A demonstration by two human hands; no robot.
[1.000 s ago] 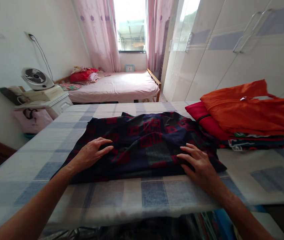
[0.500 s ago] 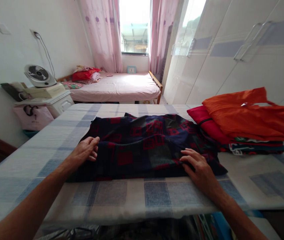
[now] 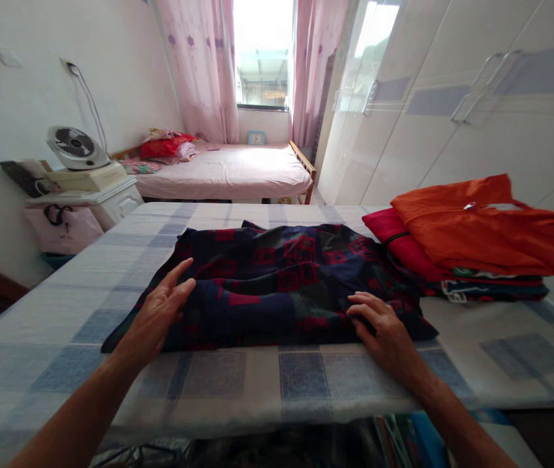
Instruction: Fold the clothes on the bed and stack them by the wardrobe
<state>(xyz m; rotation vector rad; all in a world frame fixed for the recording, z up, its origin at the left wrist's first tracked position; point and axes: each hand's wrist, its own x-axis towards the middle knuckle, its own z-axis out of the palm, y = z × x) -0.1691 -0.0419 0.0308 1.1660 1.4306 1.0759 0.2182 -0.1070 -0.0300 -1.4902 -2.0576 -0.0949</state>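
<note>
A dark navy garment (image 3: 257, 286) with red square patterns lies spread across the checked bedsheet (image 3: 257, 383); its exact kind does not show. Over its left end is my left hand (image 3: 160, 318), open, with fingers stretched and apart. My right hand (image 3: 379, 325) rests at the garment's right front part, its fingers spread and slightly bent, open and gripping nothing. Soft wrinkles run across the cloth between the hands. Right of it sits a stack of folded clothes, with an orange jacket (image 3: 482, 221) on top and a red garment (image 3: 404, 244) beneath.
A second bed (image 3: 228, 169) with pink bedding stands beyond, below the window. On the left, a fan (image 3: 77, 143) sits on a white cabinet (image 3: 123, 201), with a pink bag (image 3: 65, 227) beside it. White wardrobes (image 3: 433, 136) line the right wall.
My left hand has turned and opened, shifting slightly left and toward me. The garment's near left corner now extends farther left. My right hand has hardly moved.
</note>
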